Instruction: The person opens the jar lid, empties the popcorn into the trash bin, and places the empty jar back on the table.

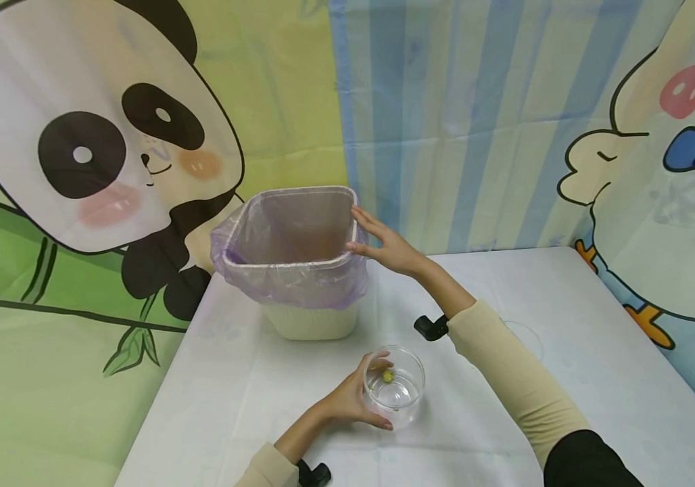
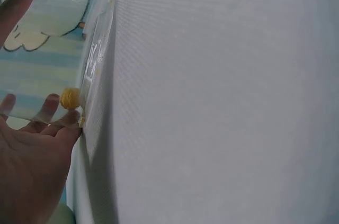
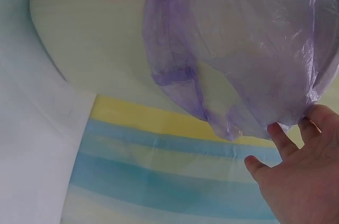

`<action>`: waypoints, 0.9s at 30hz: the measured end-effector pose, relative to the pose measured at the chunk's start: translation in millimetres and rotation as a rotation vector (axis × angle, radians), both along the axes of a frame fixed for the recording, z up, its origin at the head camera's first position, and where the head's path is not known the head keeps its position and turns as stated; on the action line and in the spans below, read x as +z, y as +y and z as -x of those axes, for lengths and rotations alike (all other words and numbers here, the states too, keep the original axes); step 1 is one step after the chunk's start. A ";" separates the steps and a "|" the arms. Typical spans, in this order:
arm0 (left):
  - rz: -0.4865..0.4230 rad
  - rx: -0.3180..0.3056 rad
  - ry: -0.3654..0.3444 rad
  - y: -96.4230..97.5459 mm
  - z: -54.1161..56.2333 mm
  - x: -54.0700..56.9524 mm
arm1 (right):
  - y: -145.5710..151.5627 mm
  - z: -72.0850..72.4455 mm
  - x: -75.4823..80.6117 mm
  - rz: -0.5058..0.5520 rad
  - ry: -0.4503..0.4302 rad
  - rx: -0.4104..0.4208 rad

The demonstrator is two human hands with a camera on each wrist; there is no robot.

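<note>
On the white table, a clear glass cup (image 1: 407, 387) stands upright near the front, with a small crumpled yellow ball (image 1: 387, 375) at its bottom. My left hand (image 1: 344, 400) holds the cup from its left side, thumb on the near side and fingers round the far side. Behind it stands a pale trash bin (image 1: 311, 323) lined with a translucent purple garbage bag (image 1: 301, 287), folded out over the rim. My right hand (image 1: 397, 251) touches the bin's right rim with spread, mostly straight fingers. In the right wrist view, fingertips (image 3: 275, 128) meet the bag's edge.
The white tablecloth (image 1: 481, 419) stretches right of the cup and in front of the bin. A curtain (image 1: 433, 135) with stripes and cartoon animals hangs behind the table. Dark wrist camera mounts (image 1: 431, 328) sit on both forearms.
</note>
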State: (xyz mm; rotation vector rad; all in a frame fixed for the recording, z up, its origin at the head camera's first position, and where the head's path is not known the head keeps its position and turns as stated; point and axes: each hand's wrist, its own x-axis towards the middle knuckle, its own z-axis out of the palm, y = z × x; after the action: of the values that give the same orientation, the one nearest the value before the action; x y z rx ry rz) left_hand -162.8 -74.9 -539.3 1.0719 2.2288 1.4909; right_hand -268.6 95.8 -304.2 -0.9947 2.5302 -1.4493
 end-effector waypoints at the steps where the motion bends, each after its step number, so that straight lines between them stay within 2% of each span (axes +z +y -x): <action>1: 0.001 0.000 -0.004 0.0 0.3 -0.4 | 0.0 0.6 -0.2 -0.003 -0.002 -0.002; 3: 0.004 0.001 -0.001 0.0 0.8 -1.1 | 0.5 2.2 -1.0 -0.007 -0.002 -0.003; 7: 0.015 0.002 -0.002 -0.7 0.2 -1.7 | 2.5 16.3 -13.6 -0.008 0.005 -0.009; 10: 0.006 -0.011 -0.042 -4.1 -1.0 1.6 | 3.8 28.2 -23.8 -0.005 0.020 -0.017; 14: -0.076 -0.026 -0.142 -16.1 0.2 11.0 | 3.8 33.0 -26.6 0.008 0.038 -0.022; 17: -0.182 0.008 -0.184 -27.3 1.7 21.1 | 2.8 34.3 -27.2 0.021 0.053 -0.028; 19: -0.235 0.087 -0.201 -32.7 -1.0 34.3 | 2.2 33.5 -26.7 0.023 0.070 -0.034; 22: -0.320 0.284 -0.180 -35.6 -10.7 64.9 | 5.0 27.4 -21.8 0.037 0.111 -0.052; 25: -0.381 0.497 -0.087 -38.4 -23.6 101.1 | 14.8 14.4 -10.7 0.045 0.191 -0.097; 27: -0.385 0.610 0.034 -42.6 -31.2 120.8 | 25.4 1.8 -1.6 0.039 0.253 -0.150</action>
State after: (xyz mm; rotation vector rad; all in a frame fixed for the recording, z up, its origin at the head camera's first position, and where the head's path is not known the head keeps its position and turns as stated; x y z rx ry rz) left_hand -131.6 -117.5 -418.5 0.5042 2.4873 2.2254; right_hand -270.3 121.2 -305.8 -1.0783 2.8201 -1.5021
